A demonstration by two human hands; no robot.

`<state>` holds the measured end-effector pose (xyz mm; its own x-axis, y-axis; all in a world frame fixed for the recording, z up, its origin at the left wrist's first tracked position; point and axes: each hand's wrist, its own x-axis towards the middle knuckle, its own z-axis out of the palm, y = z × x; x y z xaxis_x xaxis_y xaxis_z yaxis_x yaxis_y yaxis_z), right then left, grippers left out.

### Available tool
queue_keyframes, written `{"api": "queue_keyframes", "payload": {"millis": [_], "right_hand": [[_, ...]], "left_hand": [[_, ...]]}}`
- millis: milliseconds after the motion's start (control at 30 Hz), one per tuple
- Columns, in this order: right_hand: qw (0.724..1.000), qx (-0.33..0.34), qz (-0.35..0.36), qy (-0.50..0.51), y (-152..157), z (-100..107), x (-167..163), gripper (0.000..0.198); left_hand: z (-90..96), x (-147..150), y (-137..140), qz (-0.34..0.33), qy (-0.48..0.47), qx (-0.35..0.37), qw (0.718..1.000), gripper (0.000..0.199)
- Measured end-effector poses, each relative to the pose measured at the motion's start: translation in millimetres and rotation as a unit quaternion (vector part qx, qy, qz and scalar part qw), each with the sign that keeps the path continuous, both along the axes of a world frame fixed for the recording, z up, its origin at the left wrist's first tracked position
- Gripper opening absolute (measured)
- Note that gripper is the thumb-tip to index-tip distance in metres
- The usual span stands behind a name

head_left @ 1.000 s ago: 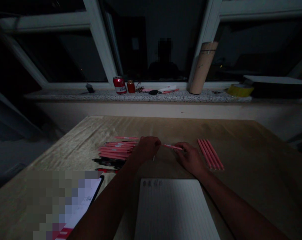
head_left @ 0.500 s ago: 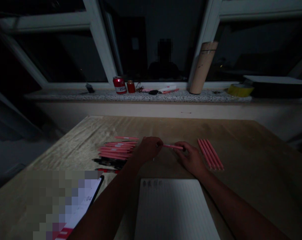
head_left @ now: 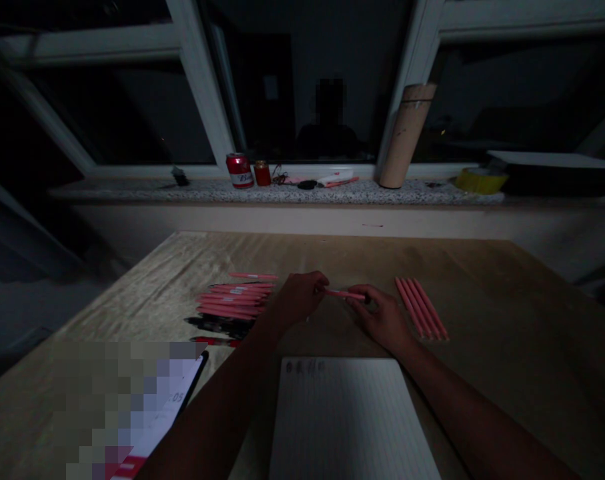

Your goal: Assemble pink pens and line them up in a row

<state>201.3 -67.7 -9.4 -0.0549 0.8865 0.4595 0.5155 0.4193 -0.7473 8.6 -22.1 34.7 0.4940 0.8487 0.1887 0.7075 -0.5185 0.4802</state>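
Note:
A pink pen (head_left: 343, 293) is held level between my two hands, over the middle of the table. My left hand (head_left: 302, 295) pinches its left end, the fingertips partly turned away from view. The fingers of my right hand (head_left: 379, 312) are closed on the pen's right end. To the left lies a pile of pink pens (head_left: 237, 300), with a single pink pen (head_left: 253, 275) just behind it. Black pens (head_left: 219, 325) and a red pen (head_left: 207, 341) lie on the near side of the pile. Several pink pens (head_left: 421, 308) form a neat slanted row right of my right hand.
A lined notebook (head_left: 349, 420) lies open in front of me, and a lit phone (head_left: 169, 393) is at the left. Along the windowsill (head_left: 207, 193) stand a red can (head_left: 239, 171), a small jar (head_left: 263, 173), a tall tube (head_left: 407, 137) and a yellow tape roll (head_left: 481, 181).
Both hands have barely moved; the left fingers shift slightly at the pen's end. The phone's displayed digits have changed from 04 to 05.

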Motion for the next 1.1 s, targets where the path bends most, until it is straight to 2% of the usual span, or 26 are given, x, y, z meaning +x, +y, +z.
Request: {"api": "queue_keyframes", "payload": {"millis": [300,833,1000,1100], "right_hand": [[1.0,-0.012,0.013,0.008,0.7,-1.2,-0.3,0.018],[0.999,-0.014,0.037,-0.032,0.5,-1.3,-0.1,0.017],[0.999,-0.032,0.024,-0.004,-0.9,2.6,-0.9,0.017],[0.997,-0.058,0.027,0.038,-2.1,4.7,-1.3,0.018]], "left_hand": [[-2.9,-0.5,1.6,-0.006,-0.033,0.028,0.999,0.02],[2.8,5.4,0.1,0.001,-0.108,-0.015,0.994,0.016],[2.9,-0.5,5.6,0.041,-0.079,0.001,0.996,0.016],[4.0,-4.0,5.8,0.078,-0.003,0.008,0.997,0.015]]}}
